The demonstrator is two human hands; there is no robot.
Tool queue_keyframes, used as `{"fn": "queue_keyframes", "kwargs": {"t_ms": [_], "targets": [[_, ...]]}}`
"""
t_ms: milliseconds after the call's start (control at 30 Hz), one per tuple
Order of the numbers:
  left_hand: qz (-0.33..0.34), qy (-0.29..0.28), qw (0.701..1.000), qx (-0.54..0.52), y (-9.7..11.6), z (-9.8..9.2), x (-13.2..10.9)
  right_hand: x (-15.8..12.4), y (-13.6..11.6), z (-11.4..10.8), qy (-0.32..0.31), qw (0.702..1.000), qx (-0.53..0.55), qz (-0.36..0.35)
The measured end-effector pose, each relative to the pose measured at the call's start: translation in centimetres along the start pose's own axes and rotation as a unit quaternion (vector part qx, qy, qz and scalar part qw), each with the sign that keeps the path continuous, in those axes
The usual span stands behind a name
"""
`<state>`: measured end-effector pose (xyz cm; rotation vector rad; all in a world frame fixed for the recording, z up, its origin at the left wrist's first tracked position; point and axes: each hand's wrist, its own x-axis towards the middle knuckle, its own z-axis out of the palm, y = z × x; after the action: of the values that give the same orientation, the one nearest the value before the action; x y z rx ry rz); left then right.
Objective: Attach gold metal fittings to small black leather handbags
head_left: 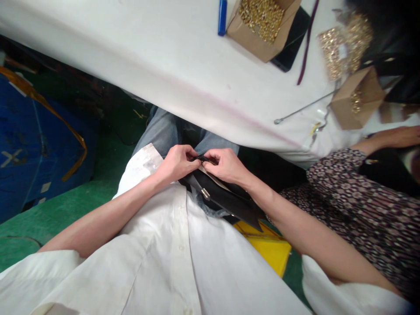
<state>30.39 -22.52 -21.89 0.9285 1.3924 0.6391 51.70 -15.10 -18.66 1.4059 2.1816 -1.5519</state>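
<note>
A black handbag [226, 199] with a small gold metal fitting [205, 194] lies across my lap, tilted down toward the right. My left hand [180, 162] pinches the bag's upper left end, thumb and fingers pressed together. Close beside it, my right hand [226, 164] grips the same end, its fingertips almost meeting the left thumb. A pale strip of lining or edge shows below the right fingers. What exactly lies between the fingertips is too small to make out. Clear plastic [215, 213] shows under the bag.
Ahead stands a white-covered table [147, 57] with a box of gold fittings [262, 22], a blue marker [222, 17], a smaller box [357, 100] and bagged fittings [331, 52]. A co-worker's patterned sleeve [341, 175] is close on the right. A blue container [39, 144] stands left.
</note>
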Motion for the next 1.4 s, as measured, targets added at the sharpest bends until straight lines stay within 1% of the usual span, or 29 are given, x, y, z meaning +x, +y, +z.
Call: {"fn": "queue_keyframes", "kwargs": {"t_ms": [267, 433, 533, 667, 767, 1033, 1233, 1400], "targets": [[-0.01, 0.01, 1.0, -0.016, -0.3, 0.2, 0.2, 0.0, -0.1, -0.2, -0.017, 1.0, 0.01, -0.011], [-0.014, 0.012, 0.999, -0.027, -0.8, 0.5, 0.4, 0.0, 0.2, 0.2, -0.004, 1.0, 0.006, -0.012], [-0.013, 0.0, 0.999, -0.045, -1.2, 0.4, 0.5, -0.1, 0.1, 0.3, 0.008, 1.0, 0.006, -0.007], [0.002, -0.039, 0.998, -0.056, -1.6, -0.3, 0.4, -0.3, -0.2, 0.4, 0.019, 1.0, 0.004, -0.009], [0.01, -0.052, 0.998, -0.041, -1.3, -0.8, 0.4, -0.4, -0.4, 0.4, 0.02, 1.0, 0.0, -0.012], [0.008, -0.028, 0.999, -0.03, -0.7, -0.6, 0.4, -0.5, -0.6, 0.2, 0.017, 1.0, 0.005, -0.005], [0.02, -0.054, 0.998, -0.027, -0.7, -1.3, 0.6, -0.4, -0.5, 0.2, 0.013, 1.0, 0.008, 0.001], [0.037, -0.061, 0.997, -0.023, -0.7, -1.3, 0.9, -0.5, -0.4, 0.1, 0.01, 1.0, 0.013, 0.002]]}}
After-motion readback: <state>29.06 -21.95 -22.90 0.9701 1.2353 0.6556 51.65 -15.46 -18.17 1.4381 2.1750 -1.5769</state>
